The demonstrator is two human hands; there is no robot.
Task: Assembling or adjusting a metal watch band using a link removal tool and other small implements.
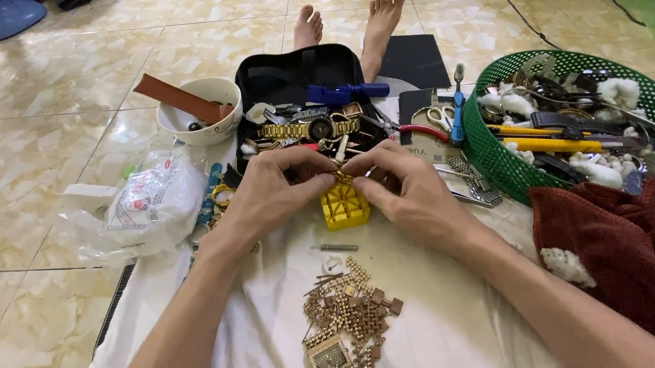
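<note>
I pinch a gold watch strap [340, 177] with both hands, left hand [270, 192] and right hand [409, 194] pressed close, steadying it atop the yellow holder block [344, 207]. Loose gold links [352, 313] lie just below the block.

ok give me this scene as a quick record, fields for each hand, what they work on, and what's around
left hand: pinches a small gold piece over the yellow block
right hand: pinches the same piece from the other side
yellow block: on the white cloth
near side: pile of gold watch links
far side: black case with a gold watch
left: white bowl
right: green basket of tools
</note>
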